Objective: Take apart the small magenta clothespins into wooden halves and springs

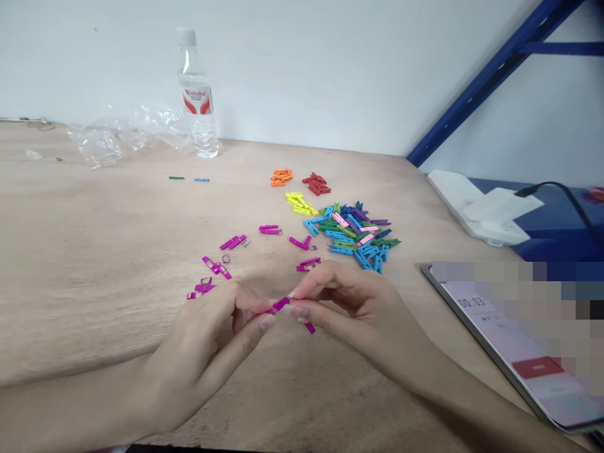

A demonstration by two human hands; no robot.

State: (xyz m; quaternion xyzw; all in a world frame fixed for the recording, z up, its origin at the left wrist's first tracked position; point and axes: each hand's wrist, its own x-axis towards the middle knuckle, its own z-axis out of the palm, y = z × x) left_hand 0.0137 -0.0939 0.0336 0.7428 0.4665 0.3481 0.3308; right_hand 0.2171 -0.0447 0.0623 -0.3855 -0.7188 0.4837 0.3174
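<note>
Both hands in close now: the left hand [202, 343] and right hand [352, 308] have their fingers [325, 284] pinched tight on a magenta clothespin half [280, 304], long axis slanting up toward the right, mid-counter [85, 251] near the front edge. A loose magenta piece [310, 327] lies just below the right hand!

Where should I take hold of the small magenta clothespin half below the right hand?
Pinch the magenta clothespin half across its long edges, from above: it is a narrow strip lying flat on the wooden table, and the right hand is nearest.
</note>
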